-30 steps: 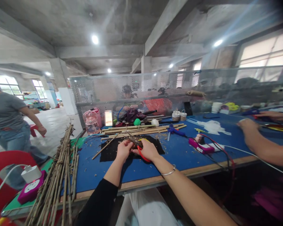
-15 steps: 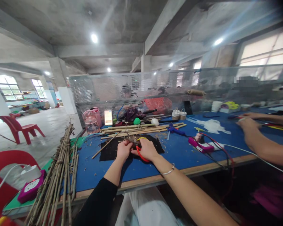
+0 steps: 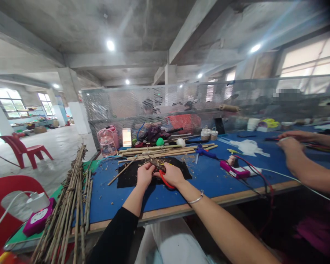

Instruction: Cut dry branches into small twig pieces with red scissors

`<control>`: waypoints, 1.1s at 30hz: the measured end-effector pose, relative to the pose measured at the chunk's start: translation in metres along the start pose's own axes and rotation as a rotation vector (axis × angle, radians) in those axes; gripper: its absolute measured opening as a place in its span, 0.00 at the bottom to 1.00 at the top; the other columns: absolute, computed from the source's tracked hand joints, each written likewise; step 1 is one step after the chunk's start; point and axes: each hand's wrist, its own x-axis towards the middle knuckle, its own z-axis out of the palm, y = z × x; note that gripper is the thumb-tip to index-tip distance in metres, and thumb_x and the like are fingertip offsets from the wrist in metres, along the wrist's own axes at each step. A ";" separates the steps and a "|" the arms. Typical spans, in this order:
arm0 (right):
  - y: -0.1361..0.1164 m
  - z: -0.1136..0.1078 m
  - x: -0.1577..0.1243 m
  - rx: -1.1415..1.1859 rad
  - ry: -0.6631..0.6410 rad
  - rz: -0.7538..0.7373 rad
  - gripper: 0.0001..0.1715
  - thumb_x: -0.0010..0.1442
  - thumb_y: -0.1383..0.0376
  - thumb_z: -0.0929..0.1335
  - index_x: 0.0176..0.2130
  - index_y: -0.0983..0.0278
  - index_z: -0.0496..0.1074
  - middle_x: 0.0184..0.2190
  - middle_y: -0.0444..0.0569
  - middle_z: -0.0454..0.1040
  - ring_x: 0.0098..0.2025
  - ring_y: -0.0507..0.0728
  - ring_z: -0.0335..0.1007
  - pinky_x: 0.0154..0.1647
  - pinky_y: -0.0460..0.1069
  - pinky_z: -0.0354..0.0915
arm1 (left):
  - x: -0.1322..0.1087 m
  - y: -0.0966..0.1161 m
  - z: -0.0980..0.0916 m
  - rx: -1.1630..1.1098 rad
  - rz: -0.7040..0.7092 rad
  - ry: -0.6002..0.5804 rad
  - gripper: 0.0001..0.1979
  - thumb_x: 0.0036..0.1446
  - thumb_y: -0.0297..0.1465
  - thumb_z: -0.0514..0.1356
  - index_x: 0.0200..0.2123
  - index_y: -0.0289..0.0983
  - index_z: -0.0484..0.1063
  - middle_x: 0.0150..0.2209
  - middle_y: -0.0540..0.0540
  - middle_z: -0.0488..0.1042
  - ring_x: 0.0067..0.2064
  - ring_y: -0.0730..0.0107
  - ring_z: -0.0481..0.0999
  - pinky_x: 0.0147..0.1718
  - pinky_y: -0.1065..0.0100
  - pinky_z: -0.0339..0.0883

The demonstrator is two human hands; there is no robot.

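Observation:
My right hand (image 3: 173,174) is wrapped round a pair of scissors (image 3: 165,180) with red handles showing below the fingers. A bit of yellow shows above that hand. The scissors' dark blades point up and to the left, over the black mat (image 3: 126,176). Beside the blades, my left hand (image 3: 144,173) is closed in a pinch, its fingertips close to the right hand. What the left hand pinches is too small and too covered to make out. Wood shavings and small scraps lie round both hands on the mat.
Bamboo sticks (image 3: 170,150) lie behind the mat. A bundle of thin branches (image 3: 71,194) leans over the left table edge. A blue glue gun (image 3: 206,151) and a purple power strip (image 3: 234,169) are at right. A co-worker's hands (image 3: 291,146) work farther right.
The scissors have turned slightly in my right hand; more of the blades and less of the yellow part shows. My left hand stays close by. The co-worker's hands at right have shifted a little.

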 end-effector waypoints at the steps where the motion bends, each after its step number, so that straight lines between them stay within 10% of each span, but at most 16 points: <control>1: 0.000 0.000 0.000 -0.001 -0.006 0.006 0.30 0.48 0.40 0.62 0.35 0.62 0.65 0.33 0.51 0.73 0.36 0.59 0.70 0.31 0.47 0.57 | 0.000 0.001 0.000 -0.009 -0.012 0.001 0.11 0.45 0.29 0.58 0.34 0.32 0.75 0.26 0.47 0.75 0.23 0.75 0.69 0.20 0.77 0.61; 18: -0.001 -0.004 -0.001 -0.050 -0.088 0.097 0.32 0.48 0.40 0.61 0.37 0.62 0.68 0.35 0.54 0.74 0.38 0.61 0.71 0.34 0.49 0.62 | -0.001 -0.002 -0.003 0.213 -0.113 0.057 0.09 0.45 0.30 0.60 0.31 0.32 0.75 0.21 0.49 0.72 0.17 0.80 0.63 0.16 0.77 0.57; 33: 0.001 0.002 -0.001 -0.019 0.032 0.000 0.28 0.48 0.42 0.62 0.36 0.61 0.67 0.35 0.50 0.71 0.37 0.57 0.69 0.34 0.47 0.58 | 0.004 -0.006 -0.004 -0.157 -0.167 -0.013 0.14 0.45 0.33 0.61 0.35 0.31 0.72 0.29 0.44 0.75 0.24 0.77 0.70 0.19 0.79 0.59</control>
